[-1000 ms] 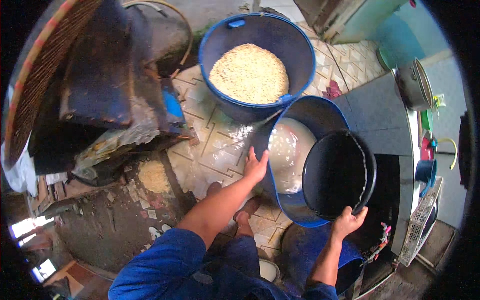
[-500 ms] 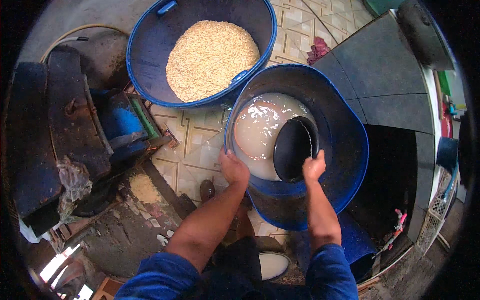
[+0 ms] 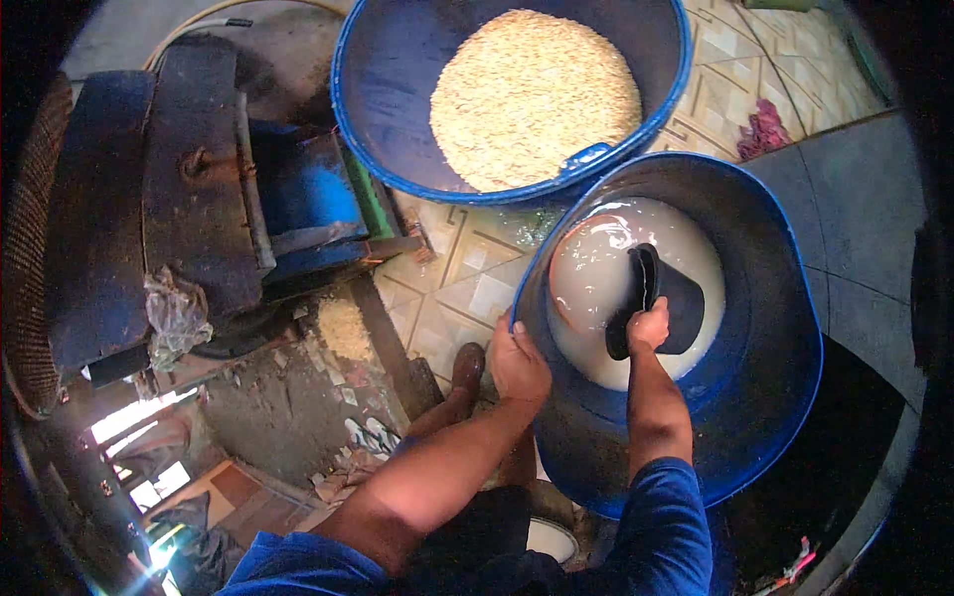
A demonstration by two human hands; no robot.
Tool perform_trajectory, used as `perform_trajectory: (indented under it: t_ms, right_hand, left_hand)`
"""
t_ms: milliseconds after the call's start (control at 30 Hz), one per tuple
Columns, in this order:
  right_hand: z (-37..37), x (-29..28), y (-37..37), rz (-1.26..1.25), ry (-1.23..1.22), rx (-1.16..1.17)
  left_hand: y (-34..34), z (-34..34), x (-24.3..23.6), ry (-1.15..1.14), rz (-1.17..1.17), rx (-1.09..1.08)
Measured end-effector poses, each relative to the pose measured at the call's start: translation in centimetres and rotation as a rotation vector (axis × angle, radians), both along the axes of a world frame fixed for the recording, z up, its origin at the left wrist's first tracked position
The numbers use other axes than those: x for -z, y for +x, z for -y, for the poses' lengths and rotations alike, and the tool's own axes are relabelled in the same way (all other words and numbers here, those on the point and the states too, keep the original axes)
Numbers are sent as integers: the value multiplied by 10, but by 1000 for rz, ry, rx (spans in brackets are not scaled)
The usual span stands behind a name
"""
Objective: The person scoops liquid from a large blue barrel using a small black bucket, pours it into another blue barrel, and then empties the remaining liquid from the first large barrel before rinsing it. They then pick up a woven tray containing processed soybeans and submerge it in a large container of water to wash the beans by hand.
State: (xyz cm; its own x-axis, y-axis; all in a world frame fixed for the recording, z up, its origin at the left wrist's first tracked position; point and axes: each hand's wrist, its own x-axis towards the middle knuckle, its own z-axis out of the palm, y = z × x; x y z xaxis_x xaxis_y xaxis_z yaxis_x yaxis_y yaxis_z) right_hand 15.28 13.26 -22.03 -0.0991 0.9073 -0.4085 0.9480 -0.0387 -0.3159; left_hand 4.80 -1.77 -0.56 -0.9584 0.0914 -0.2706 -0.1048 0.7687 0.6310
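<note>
The right hand [image 3: 651, 325] pinches the round black bucket [image 3: 686, 303] tipped mouth-left in milky liquid [image 3: 591, 293] just beyond it, left hand [image 3: 522, 365] clasping the deep blue plastic tub [image 3: 765, 387].

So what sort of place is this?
Probably a small food-preparation workspace, though I can't be certain: a blue tub holds pale grain-like pieces, a second blue tub holds cloudy liquid, and dark, worn equipment stands nearby.

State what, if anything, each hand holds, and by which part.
Right hand: a black basin, by its rim. Left hand: on the rim of the blue tub; whether it grips cannot be told.
</note>
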Motion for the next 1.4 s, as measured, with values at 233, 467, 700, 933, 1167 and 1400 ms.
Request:
perform_trajectory:
  t_ms: [233, 467, 700, 933, 1167, 1400]
  right_hand:
    - [36, 33, -27, -190, -268, 175]
    - [-17, 37, 82, -969, -635, 636]
    - [-5, -110, 112, -1078, -596, 722]
    - [2, -253, 112, -1110, -297, 643]
    - [-3, -382, 65, -1036, -89, 394]
    - [17, -446, 12, -1087, -103, 202]
  left_hand:
    - [-1, 10, 4, -28, 15, 7]
    - [3, -2, 9, -20, 72, 17]
    - [1, 4, 12, 37, -62, 28]
    - [2, 9, 11, 13, 3, 11]
    - [5, 1, 5, 53, 103, -55]
    - [3, 17, 21, 148, 223, -49]
